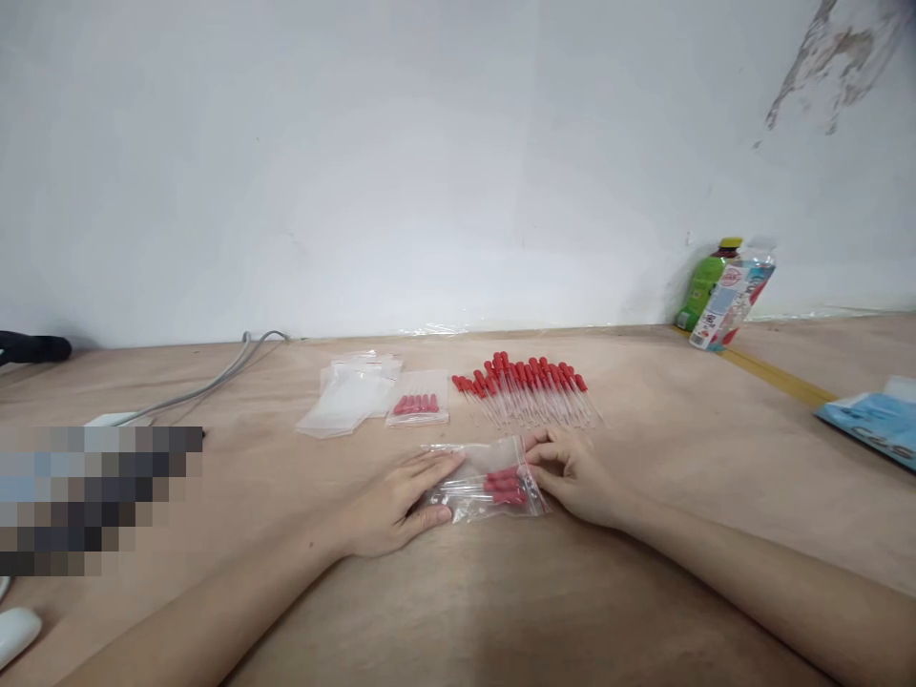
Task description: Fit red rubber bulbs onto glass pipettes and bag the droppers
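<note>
A clear zip-lock bag (472, 464) lies flat on the wooden tabletop with several droppers (507, 485) inside, their red bulbs toward the zip end at the right. My left hand (401, 501) rests on the bag's left end, fingers stretched out and thumb apart. At the zip strip, my right hand (572, 472) has its thumb and fingers closed on the bag's right edge. Just beyond, a pile of loose droppers (533, 382) with red bulbs and thin clear stems lies fanned out. Left of it sits another filled bag (417, 405) with red-bulbed droppers.
Flat clear bags (350, 391) are stacked at the back left. Farther left are a grey cable (215, 382), a blurred-out object (93, 501) and a white object (18, 634). Two bottles (734, 296) lean by the wall; a blue packet (873, 425) lies right.
</note>
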`<state>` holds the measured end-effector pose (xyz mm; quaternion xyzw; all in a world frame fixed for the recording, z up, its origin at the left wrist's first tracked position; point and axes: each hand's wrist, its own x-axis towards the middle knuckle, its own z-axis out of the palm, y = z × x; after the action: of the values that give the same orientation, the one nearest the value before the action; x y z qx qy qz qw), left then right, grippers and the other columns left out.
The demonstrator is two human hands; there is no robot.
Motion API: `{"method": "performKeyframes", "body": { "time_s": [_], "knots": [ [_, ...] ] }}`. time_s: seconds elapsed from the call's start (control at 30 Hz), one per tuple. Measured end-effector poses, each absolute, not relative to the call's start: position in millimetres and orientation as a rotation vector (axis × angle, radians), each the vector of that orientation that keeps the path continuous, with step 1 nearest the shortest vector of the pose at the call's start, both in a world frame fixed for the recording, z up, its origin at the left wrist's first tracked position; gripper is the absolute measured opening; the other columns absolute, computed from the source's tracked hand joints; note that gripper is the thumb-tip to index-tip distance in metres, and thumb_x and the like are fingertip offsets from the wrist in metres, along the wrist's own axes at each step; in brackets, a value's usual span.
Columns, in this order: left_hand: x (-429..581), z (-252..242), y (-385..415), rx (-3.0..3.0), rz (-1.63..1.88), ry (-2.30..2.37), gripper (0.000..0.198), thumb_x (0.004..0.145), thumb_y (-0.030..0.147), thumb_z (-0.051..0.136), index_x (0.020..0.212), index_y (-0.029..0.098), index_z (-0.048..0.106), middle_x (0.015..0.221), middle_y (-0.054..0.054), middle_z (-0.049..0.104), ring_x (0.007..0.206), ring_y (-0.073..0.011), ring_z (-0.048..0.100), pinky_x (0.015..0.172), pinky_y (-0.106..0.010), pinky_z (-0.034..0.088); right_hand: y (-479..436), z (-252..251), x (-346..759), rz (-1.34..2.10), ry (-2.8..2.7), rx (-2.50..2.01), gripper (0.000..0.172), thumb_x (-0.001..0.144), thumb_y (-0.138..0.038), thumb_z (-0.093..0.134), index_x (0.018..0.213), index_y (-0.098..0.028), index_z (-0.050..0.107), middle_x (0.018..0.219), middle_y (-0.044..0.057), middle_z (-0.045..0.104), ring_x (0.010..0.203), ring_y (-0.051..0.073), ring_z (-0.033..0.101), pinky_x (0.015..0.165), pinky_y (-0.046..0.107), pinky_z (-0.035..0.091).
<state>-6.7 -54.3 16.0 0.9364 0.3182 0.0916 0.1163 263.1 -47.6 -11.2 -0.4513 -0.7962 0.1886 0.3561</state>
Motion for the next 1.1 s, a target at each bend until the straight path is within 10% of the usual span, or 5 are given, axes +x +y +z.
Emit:
{"method": "performKeyframes", "body": {
  "time_s": [0.63,1.1],
  "knots": [
    [-5.5,18.3,-53.1,2.758,0.237,0.871,0.048,0.089,0.039,0.037,0.134,0.027,0.026,0.139,-0.003,0.030,0.128,-0.0201,0.026,0.106,-0.043,0.021,86.7,33.9,228.8,-0.021,-1.719,-1.743,0.034,0.073,-0.039,0.051,0.100,-0.022,0.063,0.090,0.007,0.065,0.092,0.025,0.053,0.081,0.040,0.029],
    [-5.3,19.5,-53.9,2.756,0.221,0.874,0.048,0.089,0.038,0.036,0.135,0.026,0.026,0.139,-0.003,0.030,0.129,-0.0195,0.025,0.107,-0.042,0.020,94.5,44.0,242.2,0.341,-1.508,-1.586,0.016,0.074,-0.028,0.051,0.080,-0.016,0.059,0.078,0.006,0.065,0.075,0.018,0.058,0.073,0.034,0.040]
  ]
}}
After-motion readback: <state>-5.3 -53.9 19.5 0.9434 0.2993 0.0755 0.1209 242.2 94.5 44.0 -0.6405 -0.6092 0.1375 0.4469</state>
